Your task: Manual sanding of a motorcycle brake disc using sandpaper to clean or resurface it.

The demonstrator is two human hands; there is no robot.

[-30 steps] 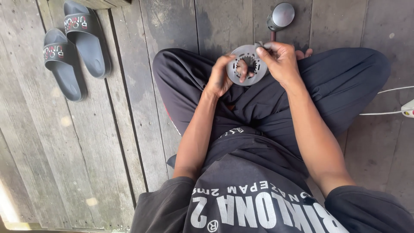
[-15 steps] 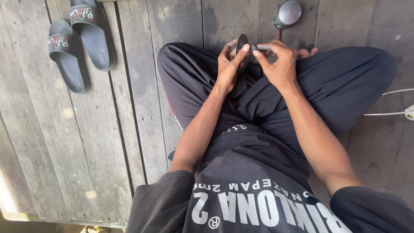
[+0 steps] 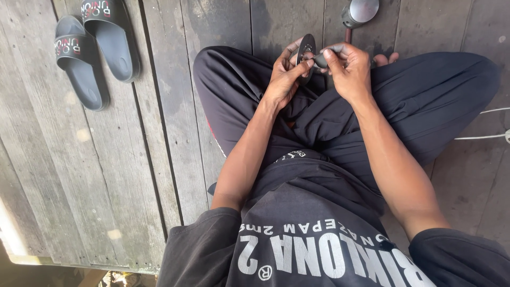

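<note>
The left hand (image 3: 284, 77) has its grip closed around a dark metal disc (image 3: 306, 49), held edge-on above the crossed legs, while the right hand (image 3: 350, 66) pinches a small grey tool (image 3: 322, 59) against the disc's face. Beyond the hands a round-headed metal object (image 3: 361, 10) lies on the plank floor (image 3: 159, 159), and a pair of grey slide sandals (image 3: 95, 50) rests well apart to the left.

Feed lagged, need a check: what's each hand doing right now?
Left hand: closed on the round metal disc, held edge-on.
Right hand: closed on a small dark part against the disc.
</note>
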